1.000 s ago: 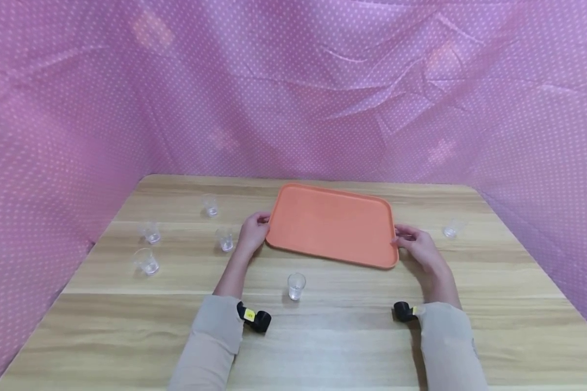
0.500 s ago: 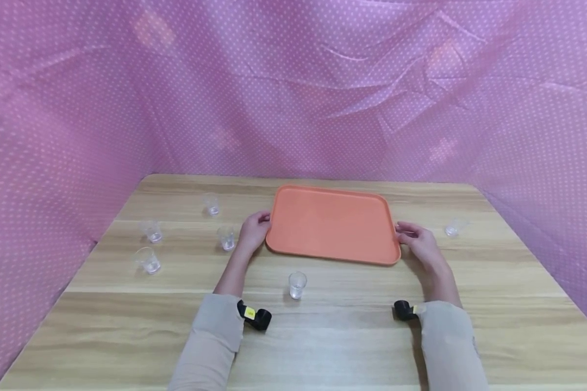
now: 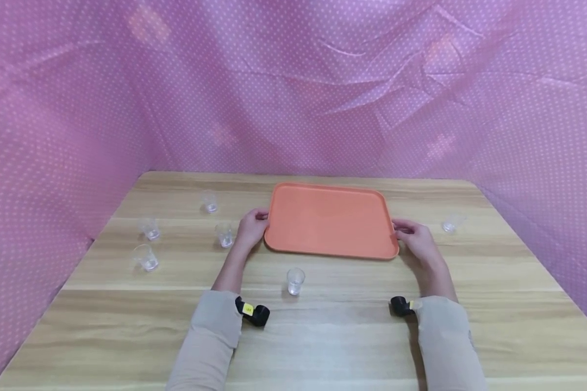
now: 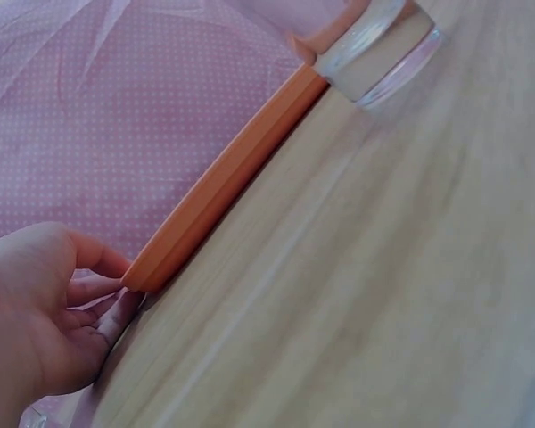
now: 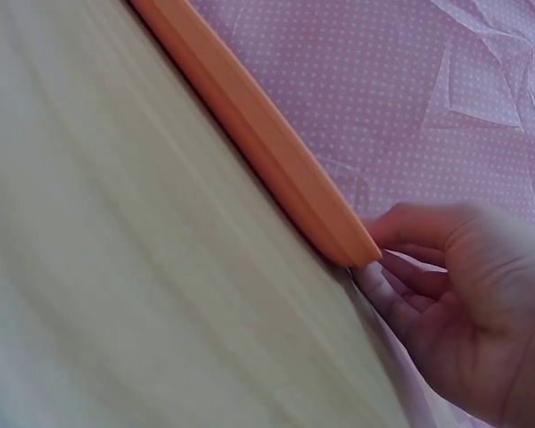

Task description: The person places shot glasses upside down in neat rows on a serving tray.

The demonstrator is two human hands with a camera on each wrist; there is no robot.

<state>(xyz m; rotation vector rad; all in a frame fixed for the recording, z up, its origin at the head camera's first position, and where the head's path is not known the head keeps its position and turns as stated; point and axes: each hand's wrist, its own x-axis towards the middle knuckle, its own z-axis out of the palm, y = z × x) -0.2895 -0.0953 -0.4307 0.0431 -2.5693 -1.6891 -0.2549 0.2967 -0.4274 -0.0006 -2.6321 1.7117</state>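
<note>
An orange rectangular tray lies low over the far middle of the wooden table. My left hand holds its left side, with the thumb and fingers about the rim in the left wrist view. On the opposite side my right hand grips the right rim; its fingertips reach under the edge in the right wrist view. Nearer than the tray, a small clear glass stands upright between the forearms. Another clear glass is just left of my left hand. Part of the fingers is hidden by the tray's edge.
Further clear glasses stand at the left: one at the back, one mid-left and one nearer. A single glass stands right of my right hand. Pink dotted cloth hangs around the table's far and side edges.
The tray has turned slightly counterclockwise, its far edge now more in line with the table's back edge. Both hands have stayed at its sides; the glasses have kept their places.
</note>
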